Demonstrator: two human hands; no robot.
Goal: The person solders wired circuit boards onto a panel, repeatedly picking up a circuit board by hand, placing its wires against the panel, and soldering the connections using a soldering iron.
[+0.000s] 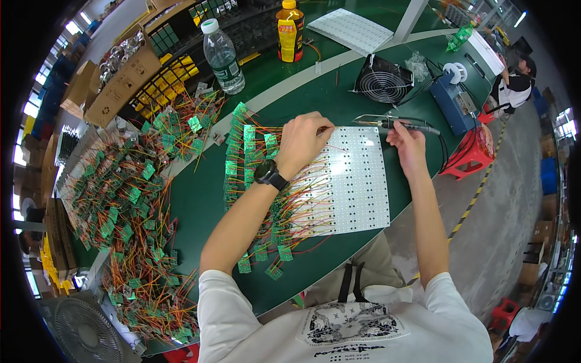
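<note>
A white panel of small LED boards (354, 181) lies on the green table (200, 199) in front of me. Red, orange and yellow wires run from its left edge to small green circuit boards (249, 134). My left hand (302, 140), with a black watch on the wrist, rests at the panel's top left corner and pinches a thin wire. My right hand (407, 140) grips a soldering iron (393, 123) like a pen, its tip pointing left just above the panel's top edge.
A large heap of wired green boards (130, 199) covers the table's left side. Behind stand a clear water bottle (223, 57), an orange drink bottle (290, 31), a small black fan (382, 81), a blue soldering station (451, 97) and a red stool (472, 151). Another person (514, 85) sits far right.
</note>
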